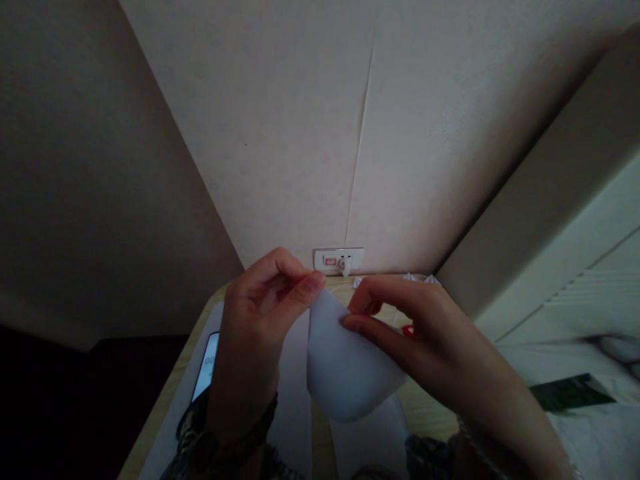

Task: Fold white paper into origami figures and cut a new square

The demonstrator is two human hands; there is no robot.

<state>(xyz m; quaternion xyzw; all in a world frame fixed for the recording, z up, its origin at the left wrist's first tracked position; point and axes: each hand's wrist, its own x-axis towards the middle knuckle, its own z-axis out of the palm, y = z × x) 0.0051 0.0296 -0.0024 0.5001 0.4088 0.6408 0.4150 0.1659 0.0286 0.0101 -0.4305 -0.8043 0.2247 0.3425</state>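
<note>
A piece of white paper [350, 373], wide and rounded at its lower edge and narrowing to a point at the top, hangs between my two hands above the table. My left hand [265, 307] is closed, pinching the pointed upper corner between thumb and index finger. On the other side, my right hand [415, 320] pinches the paper's upper right edge with thumb and fingertips. Below lie more white paper sheets [295, 400], partly covered by my hands and the held piece. Something red [408, 330] shows behind my right hand; its kind is hidden.
The light wooden table [165, 393] meets a wall with a socket [325, 259] and a plug [344, 265]. Small folded white paper pieces [431, 280] stand at the back edge. A lit phone [206, 367] lies left. A pale cabinet [565, 267] rises on the right.
</note>
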